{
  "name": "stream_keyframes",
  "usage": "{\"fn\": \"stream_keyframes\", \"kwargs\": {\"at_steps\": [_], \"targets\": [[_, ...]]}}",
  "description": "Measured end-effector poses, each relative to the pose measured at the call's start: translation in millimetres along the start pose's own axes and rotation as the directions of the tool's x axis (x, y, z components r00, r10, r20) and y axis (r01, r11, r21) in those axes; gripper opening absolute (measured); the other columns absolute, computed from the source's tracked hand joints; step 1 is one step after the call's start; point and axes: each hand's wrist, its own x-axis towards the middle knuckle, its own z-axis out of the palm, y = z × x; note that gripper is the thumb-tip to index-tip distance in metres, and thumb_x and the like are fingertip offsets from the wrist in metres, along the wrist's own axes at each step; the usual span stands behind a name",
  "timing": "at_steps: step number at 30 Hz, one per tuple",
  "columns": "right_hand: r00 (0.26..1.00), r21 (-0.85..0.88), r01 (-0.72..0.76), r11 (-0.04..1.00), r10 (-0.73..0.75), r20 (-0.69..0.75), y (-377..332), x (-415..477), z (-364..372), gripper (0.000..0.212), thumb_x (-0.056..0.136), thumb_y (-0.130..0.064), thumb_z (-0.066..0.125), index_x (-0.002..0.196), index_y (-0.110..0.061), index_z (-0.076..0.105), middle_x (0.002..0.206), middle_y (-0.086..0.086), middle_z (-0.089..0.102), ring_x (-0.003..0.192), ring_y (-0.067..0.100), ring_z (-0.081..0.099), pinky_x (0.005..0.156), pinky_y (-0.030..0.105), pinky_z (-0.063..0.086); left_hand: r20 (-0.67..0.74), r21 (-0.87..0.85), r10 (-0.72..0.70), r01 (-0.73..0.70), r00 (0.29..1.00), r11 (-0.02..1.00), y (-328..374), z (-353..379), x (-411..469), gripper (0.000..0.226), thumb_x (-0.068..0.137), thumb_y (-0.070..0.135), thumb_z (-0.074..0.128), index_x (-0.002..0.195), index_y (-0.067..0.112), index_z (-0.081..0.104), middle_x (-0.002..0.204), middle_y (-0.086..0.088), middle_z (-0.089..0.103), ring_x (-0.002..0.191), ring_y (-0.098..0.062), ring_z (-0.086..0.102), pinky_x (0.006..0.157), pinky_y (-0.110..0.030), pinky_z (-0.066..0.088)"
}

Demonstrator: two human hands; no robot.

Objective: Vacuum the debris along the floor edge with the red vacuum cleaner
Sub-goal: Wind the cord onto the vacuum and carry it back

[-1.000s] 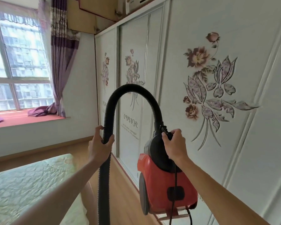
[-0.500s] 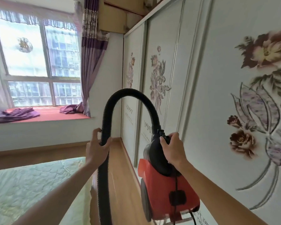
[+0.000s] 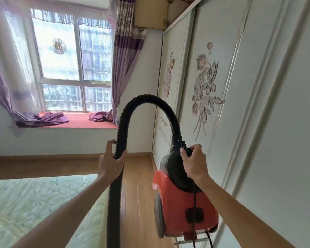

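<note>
Shown carried: right hand [image 3: 195,162] grips the red vacuum cleaner [image 3: 184,210] handle, left hand [image 3: 111,162] wraps the hose [image 3: 147,102]; best lowered level beside the wardrobe [image 3: 258,104] edge.

Single head-worn view, looking forward and slightly down along the wooden floor [image 3: 138,178] between bed [image 3: 34,203] and wardrobe doors [image 3: 258,122], facing the far window [image 3: 70,59]. The frame is tilted and the verticals lean. Both forearms enter from below, close up: left hand [image 3: 111,163] on the hose [image 3: 141,99], right hand [image 3: 195,163] atop the red vacuum cleaner [image 3: 177,212].
</note>
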Motion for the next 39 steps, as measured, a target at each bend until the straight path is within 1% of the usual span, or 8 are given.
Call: {"fn": "stream_keyframes", "kwargs": {"at_steps": [5, 10, 16, 23, 31, 34, 37, 39], "targets": [[0.999, -0.013, 0.002, 1.0, -0.001, 0.033, 1, 74, 60, 0.03, 0.098, -0.035, 0.057, 0.105, -0.009, 0.043, 0.083, 0.001, 0.054, 0.075, 0.028, 0.064, 0.066, 0.052, 0.058, -0.019, 0.043, 0.014, -0.013, 1.0, 0.999, -42, 25, 83, 0.042, 0.093, 0.021, 0.069, 0.125, 0.02, 0.042, 0.07, -0.006, 0.064, 0.041, -0.015, 0.059, 0.035, -0.016, 0.042], [0.999, -0.011, -0.005, 1.0, 0.005, 0.045, -4, 152, 124, 0.029, 0.097, -0.035, 0.057, 0.104, -0.01, 0.044, 0.081, 0.0, 0.054, 0.076, 0.028, 0.065, 0.067, 0.052, 0.058, -0.026, 0.056, 0.02, -0.019, 0.999, 0.998, -84, 41, 170, 0.04, 0.092, 0.02, 0.07, 0.122, 0.019, 0.043, 0.073, -0.009, 0.064, 0.044, -0.017, 0.059, 0.036, -0.015, 0.043], [1.0, 0.038, -0.024, 0.999, 0.023, 0.014, -13, 232, 179, 0.03, 0.097, -0.034, 0.059, 0.104, -0.008, 0.044, 0.086, 0.003, 0.055, 0.079, 0.03, 0.065, 0.069, 0.053, 0.058, 0.005, 0.08, 0.04, -0.04, 0.999, 0.996, -112, 59, 258, 0.039, 0.092, 0.021, 0.069, 0.121, 0.018, 0.043, 0.073, -0.011, 0.065, 0.043, -0.02, 0.061, 0.036, -0.022, 0.047], [1.0, 0.057, -0.017, 0.998, 0.016, 0.019, -12, 314, 241, 0.032, 0.096, -0.036, 0.06, 0.105, -0.009, 0.045, 0.084, 0.004, 0.056, 0.075, 0.029, 0.065, 0.065, 0.052, 0.058, -0.03, 0.078, 0.021, -0.019, 0.999, 0.997, -154, 83, 334, 0.041, 0.092, 0.021, 0.07, 0.124, 0.018, 0.044, 0.071, -0.01, 0.065, 0.042, -0.019, 0.06, 0.036, -0.021, 0.046], [0.998, 0.047, 0.006, 0.999, -0.009, 0.058, 11, 426, 324, 0.029, 0.096, -0.036, 0.059, 0.103, -0.013, 0.042, 0.081, -0.001, 0.052, 0.073, 0.025, 0.062, 0.062, 0.051, 0.059, -0.058, 0.071, -0.03, 0.034, 0.998, 0.997, -210, 130, 438, 0.041, 0.093, 0.022, 0.069, 0.124, 0.022, 0.042, 0.076, -0.013, 0.066, 0.047, -0.028, 0.063, 0.04, -0.035, 0.055], [0.996, 0.041, -0.004, 0.999, 0.001, 0.095, 20, 478, 355, 0.03, 0.096, -0.036, 0.058, 0.104, -0.011, 0.043, 0.082, 0.002, 0.054, 0.073, 0.027, 0.063, 0.062, 0.053, 0.059, -0.065, 0.096, -0.046, 0.052, 0.997, 0.994, -231, 153, 488, 0.041, 0.093, 0.023, 0.068, 0.123, 0.023, 0.041, 0.073, -0.013, 0.065, 0.044, -0.025, 0.062, 0.038, -0.031, 0.052], [0.993, 0.057, -0.004, 0.998, -0.003, 0.121, 26, 528, 383, 0.03, 0.097, -0.034, 0.058, 0.104, -0.01, 0.044, 0.08, -0.001, 0.051, 0.069, 0.017, 0.058, 0.061, 0.051, 0.059, -0.08, 0.125, -0.061, 0.071, 0.995, 0.99, -249, 174, 533, 0.041, 0.093, 0.023, 0.068, 0.123, 0.021, 0.041, 0.071, -0.012, 0.064, 0.043, -0.022, 0.06, 0.036, -0.028, 0.05], [0.99, 0.066, 0.01, 0.998, -0.019, 0.138, 30, 557, 400, 0.029, 0.097, -0.034, 0.059, 0.105, -0.01, 0.044, 0.08, -0.003, 0.051, 0.068, 0.012, 0.056, 0.06, 0.049, 0.06, -0.085, 0.15, -0.056, 0.069, 0.995, 0.986, -258, 184, 561, 0.041, 0.093, 0.023, 0.068, 0.124, 0.022, 0.041, 0.071, -0.011, 0.064, 0.045, -0.025, 0.062, 0.038, -0.033, 0.054]]}}
